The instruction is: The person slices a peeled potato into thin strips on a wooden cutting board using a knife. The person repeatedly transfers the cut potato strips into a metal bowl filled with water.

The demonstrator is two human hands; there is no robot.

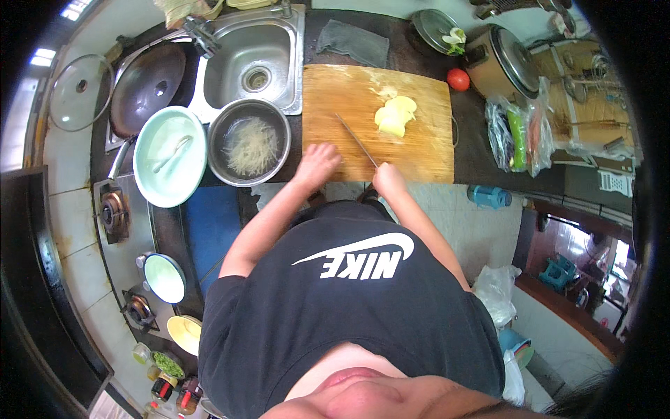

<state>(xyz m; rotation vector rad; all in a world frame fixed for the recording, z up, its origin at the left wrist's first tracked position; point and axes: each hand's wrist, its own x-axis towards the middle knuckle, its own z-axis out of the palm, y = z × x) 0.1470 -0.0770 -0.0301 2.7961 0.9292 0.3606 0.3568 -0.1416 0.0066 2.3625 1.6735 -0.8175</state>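
Observation:
My right hand [390, 179] grips the handle of a kitchen knife [356, 140] at the near edge of a wooden cutting board [424, 162]. The blade points away and to the left over the board. Pale yellow slices, apparently potato [395, 115], lie in an overlapping pile right of the blade, apart from it. My left hand [319, 163] is over the board's near left corner, fingers slightly bent, with nothing visible in it. Just left of that hand stands a metal bowl [285, 152] holding thin pale shreds [251, 149] in liquid.
Left are a pale green basin [141, 162] with a spoon, a steel sink [293, 57], a wok [141, 105] and a gas stove [131, 209]. A tomato [458, 79], a rice cooker [515, 57] and bagged vegetables [519, 136] are right of the board. A grey cloth [353, 42] lies behind it.

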